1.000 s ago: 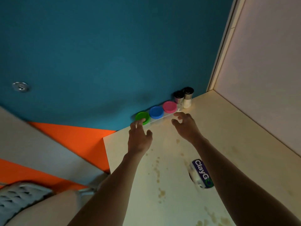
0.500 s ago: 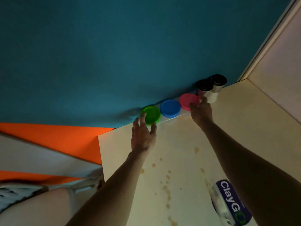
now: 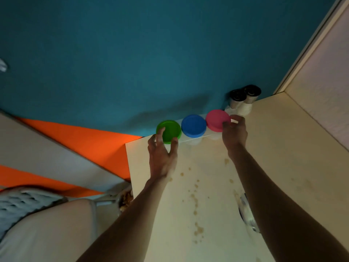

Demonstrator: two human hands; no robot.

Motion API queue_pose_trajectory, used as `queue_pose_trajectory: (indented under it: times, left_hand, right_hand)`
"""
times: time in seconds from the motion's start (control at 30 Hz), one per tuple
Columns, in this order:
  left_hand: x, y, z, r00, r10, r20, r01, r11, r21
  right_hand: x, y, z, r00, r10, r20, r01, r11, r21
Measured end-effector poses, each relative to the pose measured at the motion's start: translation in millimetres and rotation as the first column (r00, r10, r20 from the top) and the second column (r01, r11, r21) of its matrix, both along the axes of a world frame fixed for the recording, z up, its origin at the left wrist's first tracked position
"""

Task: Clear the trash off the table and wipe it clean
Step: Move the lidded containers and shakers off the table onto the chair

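Observation:
Three lidded tubs stand in a row at the far edge of the cream table point(image 3: 283, 167): green lid point(image 3: 171, 129), blue lid point(image 3: 193, 125), pink lid point(image 3: 217, 119). My left hand point(image 3: 162, 157) spreads its fingers around the near side of the green-lidded tub. My right hand point(image 3: 234, 133) has its fingers curled against the right side of the pink-lidded tub. Brown splatter stains point(image 3: 196, 205) run down the middle of the table. A plastic wrapper point(image 3: 247, 212) lies near my right forearm, partly hidden by it.
Two black-capped shakers point(image 3: 243, 99) stand in the far right corner against the teal wall point(image 3: 151, 53). A pale wall point(image 3: 321, 82) borders the table on the right. A chair and orange-and-grey floor point(image 3: 75, 137) lie left of the table edge.
Both hands have reached forward to the row of tubs; the left now cups the green-lidded tub and the right touches the pink-lidded one. The view has moved closer.

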State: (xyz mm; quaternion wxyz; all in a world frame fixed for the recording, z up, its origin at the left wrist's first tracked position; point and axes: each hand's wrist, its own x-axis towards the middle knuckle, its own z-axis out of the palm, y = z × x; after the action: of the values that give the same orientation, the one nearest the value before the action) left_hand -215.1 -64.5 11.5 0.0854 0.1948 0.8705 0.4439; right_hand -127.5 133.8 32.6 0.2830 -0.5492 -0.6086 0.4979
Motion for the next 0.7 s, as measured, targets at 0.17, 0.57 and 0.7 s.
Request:
queue_pose_trajectory:
  times: [0.17, 0.57, 0.7]
  left_hand:
    - [37.9, -56.1, 37.5, 0.998, 0.027, -0.063, -0.023, 0.998, 0.066]
    - [159.1, -242.7, 76.6, 0.981, 0.117, -0.156, -0.101, 0.990, 0.103]
    - [201.4, -306.3, 70.7, 0.975, 0.179, -0.131, -0.159, 0.976, 0.152]
  right_hand:
    - [40.2, -58.3, 37.4, 0.991, -0.032, -0.128, 0.023, 0.997, -0.073]
    - [175.4, -222.1, 88.2, 0.959, 0.219, -0.180, -0.255, 0.945, -0.206]
    - [210.7, -281.8, 94.8, 0.942, 0.264, -0.209, -0.314, 0.912, -0.263]
